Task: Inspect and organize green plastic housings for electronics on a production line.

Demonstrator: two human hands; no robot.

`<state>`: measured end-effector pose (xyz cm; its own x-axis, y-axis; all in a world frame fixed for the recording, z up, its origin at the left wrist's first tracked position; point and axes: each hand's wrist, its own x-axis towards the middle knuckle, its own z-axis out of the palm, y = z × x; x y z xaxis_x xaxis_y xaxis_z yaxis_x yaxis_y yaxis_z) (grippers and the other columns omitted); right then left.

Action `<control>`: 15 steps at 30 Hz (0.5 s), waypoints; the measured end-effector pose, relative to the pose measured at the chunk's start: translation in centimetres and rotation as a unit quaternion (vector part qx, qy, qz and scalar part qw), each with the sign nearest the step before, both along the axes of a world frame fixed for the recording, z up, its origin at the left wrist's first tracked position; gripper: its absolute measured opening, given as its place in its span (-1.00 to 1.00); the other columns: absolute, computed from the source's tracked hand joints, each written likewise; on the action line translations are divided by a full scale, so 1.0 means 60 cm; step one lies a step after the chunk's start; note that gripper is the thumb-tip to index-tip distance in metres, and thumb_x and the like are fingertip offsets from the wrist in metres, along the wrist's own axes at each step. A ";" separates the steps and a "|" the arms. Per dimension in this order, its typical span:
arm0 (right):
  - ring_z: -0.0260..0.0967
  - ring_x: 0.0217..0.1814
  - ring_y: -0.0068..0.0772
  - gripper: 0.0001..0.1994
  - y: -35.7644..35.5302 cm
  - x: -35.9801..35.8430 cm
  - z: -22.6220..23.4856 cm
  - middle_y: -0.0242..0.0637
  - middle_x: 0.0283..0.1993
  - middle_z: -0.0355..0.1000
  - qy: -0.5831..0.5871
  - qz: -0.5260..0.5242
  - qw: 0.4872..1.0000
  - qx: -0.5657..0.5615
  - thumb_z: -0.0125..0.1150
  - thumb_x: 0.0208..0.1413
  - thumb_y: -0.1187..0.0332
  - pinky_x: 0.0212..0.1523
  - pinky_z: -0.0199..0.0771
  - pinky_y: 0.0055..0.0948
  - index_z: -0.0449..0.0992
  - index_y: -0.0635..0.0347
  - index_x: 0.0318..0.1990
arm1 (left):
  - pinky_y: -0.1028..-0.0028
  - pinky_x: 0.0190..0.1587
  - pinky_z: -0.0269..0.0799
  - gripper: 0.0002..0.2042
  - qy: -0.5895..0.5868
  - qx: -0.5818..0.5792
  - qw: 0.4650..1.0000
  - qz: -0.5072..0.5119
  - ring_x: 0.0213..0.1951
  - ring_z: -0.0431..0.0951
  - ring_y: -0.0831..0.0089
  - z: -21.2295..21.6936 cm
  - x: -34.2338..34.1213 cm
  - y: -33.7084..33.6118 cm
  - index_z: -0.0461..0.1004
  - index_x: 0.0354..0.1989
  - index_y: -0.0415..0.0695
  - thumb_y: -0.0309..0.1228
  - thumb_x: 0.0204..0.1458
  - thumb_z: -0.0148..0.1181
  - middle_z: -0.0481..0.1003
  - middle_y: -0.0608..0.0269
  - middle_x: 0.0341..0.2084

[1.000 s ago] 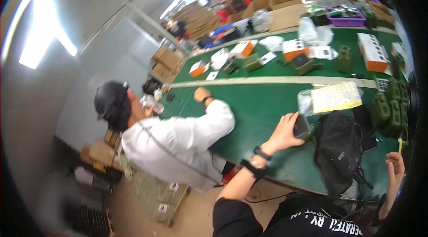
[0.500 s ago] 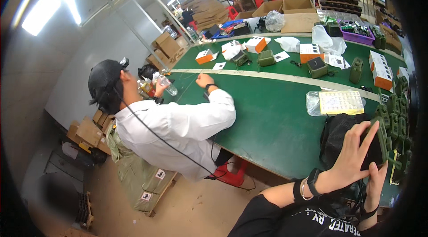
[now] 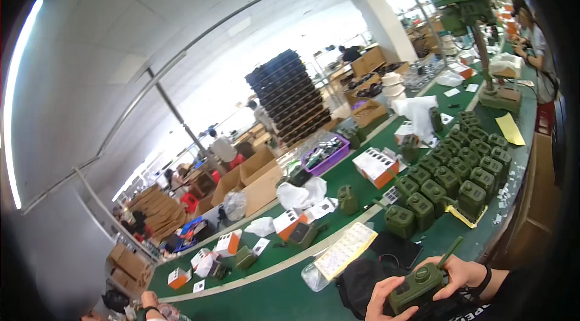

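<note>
Between my two hands I hold an olive-green jerry-can-shaped device (image 3: 417, 288) with a round knob on its face and a stick-like green piece rising from its end. My left hand (image 3: 386, 301) grips its near left side, fingers along the edge. My right hand (image 3: 458, 275) is wrapped round the other end, beside the stick. The device is tilted over the table's near edge. Left of it lies a black cloth bag (image 3: 359, 285), and just beyond is a flat black item (image 3: 396, 248). Many similar green devices (image 3: 444, 179) stand in rows farther off.
A yellow-bordered sheet (image 3: 345, 250) lies on the green table (image 3: 260, 294). White-and-orange boxes (image 3: 376, 167), a purple basket (image 3: 326, 155) and plastic bags stand farther back. A green drill press (image 3: 468, 3) rises at the far right. A co-worker's hand (image 3: 150, 300) is at lower left.
My view has swung right, bringing the rows of green devices and the drill press into sight. The held device now lies lower and flatter, its knobbed face showing; both hands still hold it.
</note>
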<state>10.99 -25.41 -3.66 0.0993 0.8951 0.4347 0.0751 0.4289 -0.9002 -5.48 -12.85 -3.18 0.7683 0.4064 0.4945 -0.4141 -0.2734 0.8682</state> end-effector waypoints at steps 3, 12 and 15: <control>0.34 -0.06 -0.47 -0.36 -0.016 0.010 -0.010 -0.27 -0.07 0.40 -0.050 -0.034 0.997 -0.044 0.42 -0.25 0.30 -0.03 0.32 -0.47 0.30 0.32 0.05 | 0.34 -0.05 0.25 -0.47 -0.010 0.018 1.000 -0.003 -0.11 0.34 0.21 -0.021 0.005 -0.007 0.38 -0.06 -0.20 -0.43 -0.31 0.40 0.31 0.07 -0.15; 0.31 -0.07 -0.55 -0.30 -0.006 -0.026 0.022 -0.32 -0.11 0.38 0.083 -0.136 0.983 -0.088 0.37 -0.27 0.12 -0.04 0.28 -0.52 0.29 0.38 0.01 | 0.46 -0.03 0.26 -0.49 -0.059 0.028 0.993 0.093 -0.11 0.34 0.34 -0.038 0.015 -0.005 0.39 -0.07 -0.20 -0.54 -0.31 0.38 0.29 0.11 -0.15; 0.26 -0.02 -0.58 -0.33 0.011 -0.049 0.028 -0.34 -0.08 0.35 0.140 -0.125 0.978 -0.095 0.34 -0.18 0.15 -0.02 0.25 -0.54 0.26 0.40 0.05 | 0.46 -0.04 0.25 -0.54 -0.076 0.013 0.988 0.130 -0.12 0.33 0.36 -0.035 0.003 -0.001 0.40 -0.10 -0.20 -0.52 -0.29 0.35 0.30 0.13 -0.15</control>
<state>8.05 -24.76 -1.98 0.4170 0.8892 0.1884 -0.1037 0.2524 -0.9620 -5.28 -12.92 -5.27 0.5554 0.5655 0.6097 -0.4527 -0.4095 0.7921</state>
